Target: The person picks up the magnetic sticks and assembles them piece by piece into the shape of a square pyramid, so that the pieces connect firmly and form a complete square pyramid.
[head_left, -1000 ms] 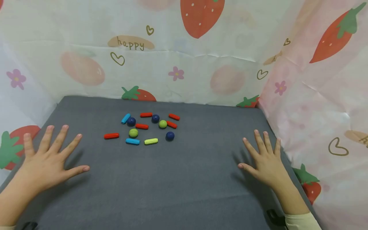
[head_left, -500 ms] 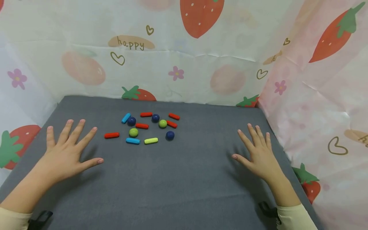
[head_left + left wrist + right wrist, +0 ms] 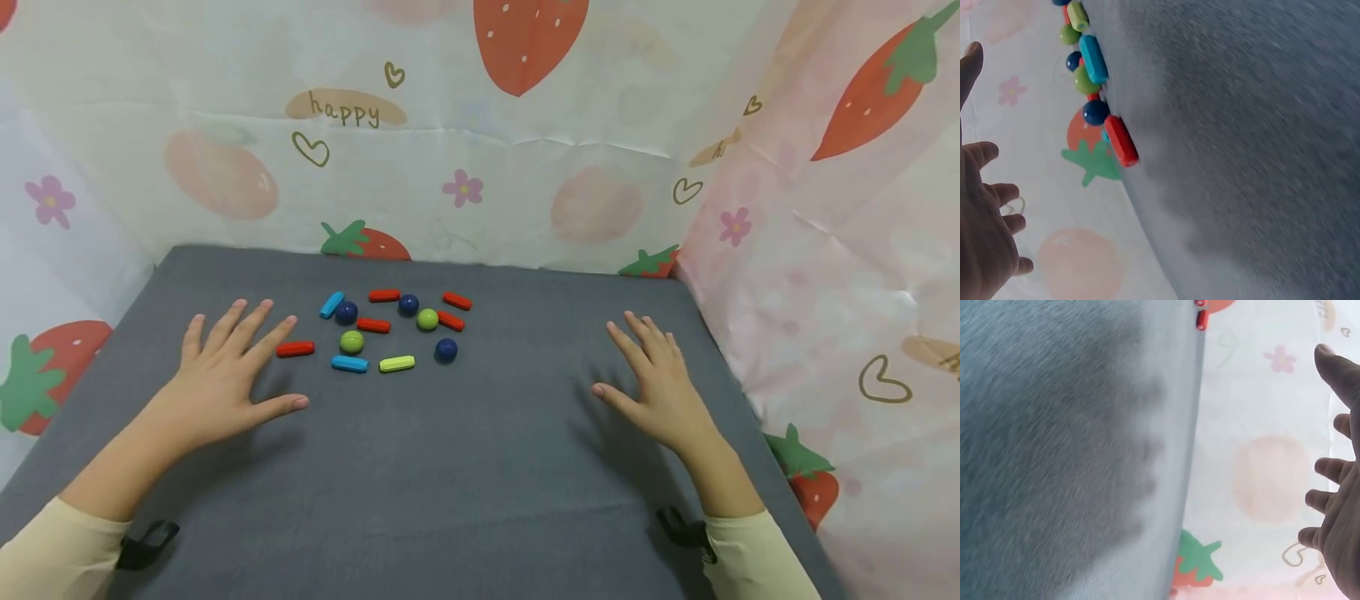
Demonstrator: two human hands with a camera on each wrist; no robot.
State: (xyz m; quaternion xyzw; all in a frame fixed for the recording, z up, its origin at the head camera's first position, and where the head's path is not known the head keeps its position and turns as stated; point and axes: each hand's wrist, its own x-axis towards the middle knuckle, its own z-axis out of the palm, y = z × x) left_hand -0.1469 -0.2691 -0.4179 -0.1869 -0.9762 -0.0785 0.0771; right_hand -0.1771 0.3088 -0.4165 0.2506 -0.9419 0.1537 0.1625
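Note:
My left hand [image 3: 221,387] hovers above the cloth with its fingers spread, nearest to a red stick-shaped piece [image 3: 296,349], and holds nothing. Over the right part of the cloth floats my right hand [image 3: 660,387], also spread and holding nothing. Between them, toward the back left, lies a loose group: several red sticks [image 3: 385,296], two blue sticks [image 3: 349,363], one yellow-green stick [image 3: 397,363], dark blue balls [image 3: 446,350] and green balls [image 3: 352,342]. In the left wrist view the red stick [image 3: 1121,141] lies closest, beyond the left hand's fingers.
A grey cloth [image 3: 480,467] covers the table. Behind it and along the sides hang pale curtains [image 3: 510,150] printed with strawberries, hearts and flowers. Dark straps [image 3: 148,546] show at both wrists, below cream sleeves [image 3: 67,550].
The left hand has moved right and forward, toward the group of sticks and balls. My right hand has shifted left and slightly forward. The pieces lie as before.

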